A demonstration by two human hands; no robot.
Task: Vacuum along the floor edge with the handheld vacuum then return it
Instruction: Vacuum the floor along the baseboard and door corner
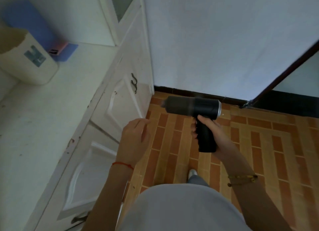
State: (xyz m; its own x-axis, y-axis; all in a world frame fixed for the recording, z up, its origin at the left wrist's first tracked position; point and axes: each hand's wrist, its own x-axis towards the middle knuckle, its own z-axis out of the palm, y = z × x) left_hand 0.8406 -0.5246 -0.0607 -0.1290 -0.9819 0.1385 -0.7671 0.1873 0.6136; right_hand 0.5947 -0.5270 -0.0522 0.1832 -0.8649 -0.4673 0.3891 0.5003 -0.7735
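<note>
Black handheld vacuum (193,108), airborne, nozzle leftward

A white desk (43,109) fills the left side, its top marked with small dark specks. On it stands a cream-coloured container (29,61) bearing a pale blue label, and just behind it lies a flat blue item (68,52) with a pink piece (58,49) on top (too blurred to identify). Below the top are white cabinet doors (120,99) with dark metal handles (133,83). A dark-edged door (293,64) stands ajar at the right.

Matt black plastic handheld vacuum (193,106) with shiny metal ring, glossy brick-patterned floor (269,144), scuffed white-painted cabinet (119,99)
</note>
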